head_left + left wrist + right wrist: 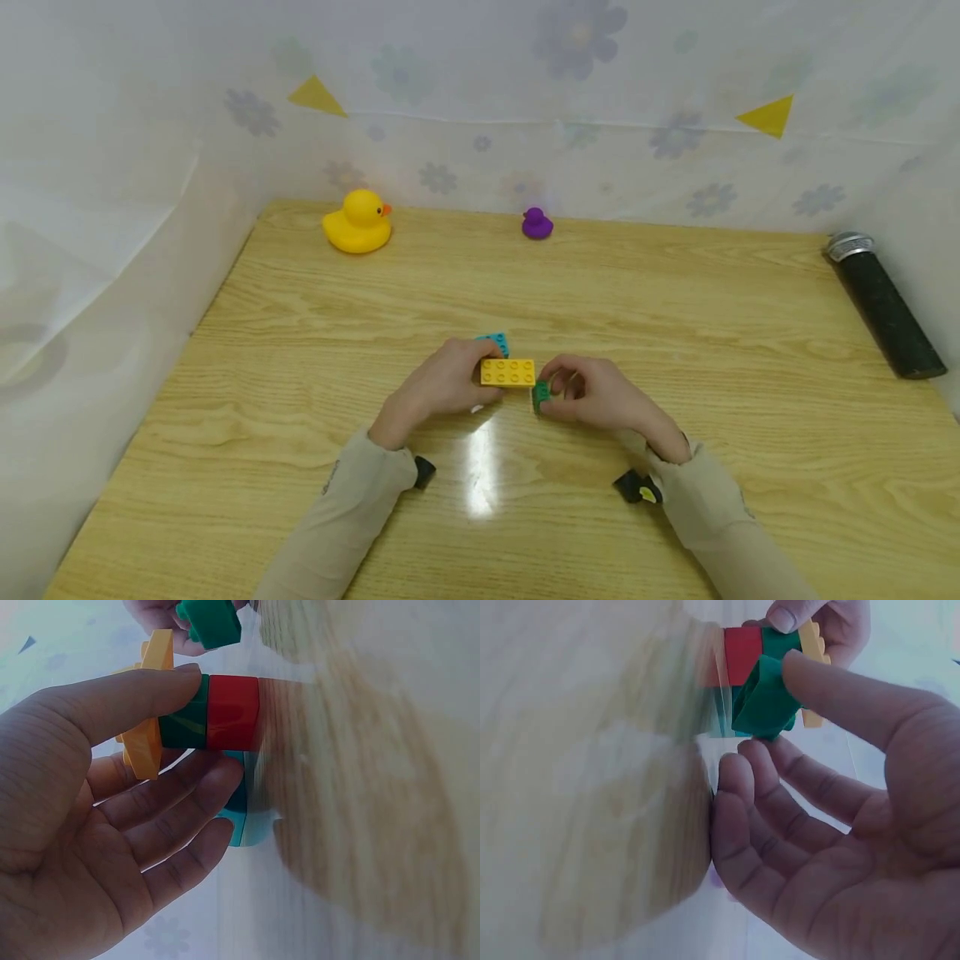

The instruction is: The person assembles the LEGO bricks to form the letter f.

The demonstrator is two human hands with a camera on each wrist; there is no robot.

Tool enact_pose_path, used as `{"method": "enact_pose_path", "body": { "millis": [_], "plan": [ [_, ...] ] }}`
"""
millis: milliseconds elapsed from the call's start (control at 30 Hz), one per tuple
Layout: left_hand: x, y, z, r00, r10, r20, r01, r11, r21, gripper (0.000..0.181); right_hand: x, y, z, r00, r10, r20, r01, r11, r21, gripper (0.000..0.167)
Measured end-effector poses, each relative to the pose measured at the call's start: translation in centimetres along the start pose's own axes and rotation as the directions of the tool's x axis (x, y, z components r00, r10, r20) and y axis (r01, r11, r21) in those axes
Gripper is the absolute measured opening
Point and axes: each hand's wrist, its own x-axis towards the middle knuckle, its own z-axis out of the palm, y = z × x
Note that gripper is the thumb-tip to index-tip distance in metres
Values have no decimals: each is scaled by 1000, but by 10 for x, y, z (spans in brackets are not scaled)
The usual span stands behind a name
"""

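Observation:
A yellow brick lies on top of a green brick, which sits on a red brick at the table. My left hand grips this stack between thumb and fingers from the left. Behind the stack, a blue brick stands on the table, partly hidden by my left hand. My right hand pinches a separate green brick between thumb and fingertips, tilted, close to the stack's right side. Its hollow underside shows in the right wrist view.
A yellow duck and a small purple duck stand along the table's back edge. At the far right lies a black microphone. A patterned curtain hangs behind the wooden table.

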Motion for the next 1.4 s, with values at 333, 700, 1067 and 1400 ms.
{"method": "enact_pose_path", "body": {
  "millis": [333, 700, 1067, 1400],
  "plan": [
    [0, -2, 1, 1000, 8, -9, -8, 1000, -18, 29, -3, 4, -19, 999, 27, 23, -31, 984, 175, 31],
    [1, -2, 2, 1000, -3, 5, 3, 1000, -25, 33, 6, -16, -23, 991, 51, -123, -17, 964, 266, 37],
    [1, -3, 2, 999, 31, 14, -30, 999, -16, 38, 25, -38, -5, 985, -47, -168, 75, 984, 162, 37],
    [1, -3, 3, 999, 53, -1, -53, 999, 2, 31, 28, -44, 6, 980, -75, -184, 91, 993, 81, 37]
  ]
}}
